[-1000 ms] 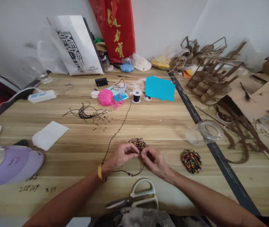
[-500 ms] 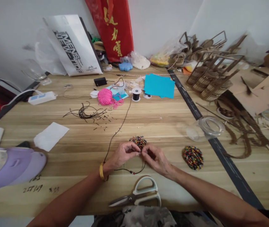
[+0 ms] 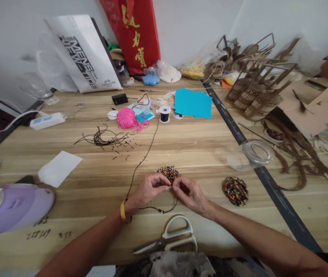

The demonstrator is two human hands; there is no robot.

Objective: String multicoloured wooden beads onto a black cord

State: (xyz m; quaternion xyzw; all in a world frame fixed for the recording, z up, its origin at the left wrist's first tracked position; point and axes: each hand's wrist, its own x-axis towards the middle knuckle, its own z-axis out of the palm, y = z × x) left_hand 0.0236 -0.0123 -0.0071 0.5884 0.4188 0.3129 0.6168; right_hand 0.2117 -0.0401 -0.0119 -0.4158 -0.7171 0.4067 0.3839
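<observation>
My left hand and my right hand meet fingertip to fingertip over the table, each in a pinch. Between them is black cord, which loops below the hands and bears a few small beads, one of them red. What exactly sits at the fingertips is too small to make out. From behind my left wrist the cord runs up to a spool. Just beyond the fingers lies a pile of colourful beads, partly covered by the hands. White-handled scissors rest near my body, blades to the left.
Strung beads lie in a bundle at right, near a coil of clear tubing. Cut black cords and pink yarn are beyond my left hand. A purple device stands at left, small woven baskets at back right.
The camera view has shifted slightly, so the background sits a little further left. Both hands keep the same pinch at the same spot.
</observation>
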